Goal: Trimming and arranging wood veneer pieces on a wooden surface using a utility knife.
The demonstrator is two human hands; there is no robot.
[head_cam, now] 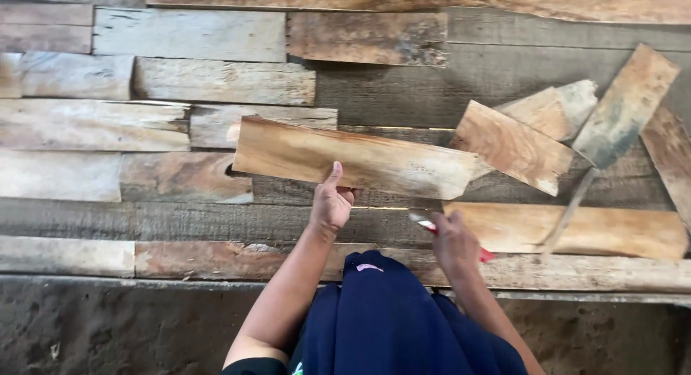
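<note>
My left hand [332,201] grips the near edge of a long pale wooden plank [360,159], thumb on top, holding it slightly tilted above the laid boards. My right hand [453,242] is closed around a small tool with a red handle [484,255] and a metal tip [419,219] that points toward the plank's right end. The plank's right end is cut at an angle. My dark blue clothing [389,317] fills the lower middle of the view.
Weathered boards [187,35] lie side by side in rows across the surface. Loose short offcuts [512,146] and an angled plank [625,105] lie at the right. Another long pale plank [576,229] rests below them. A rough grey concrete floor [108,324] runs along the bottom.
</note>
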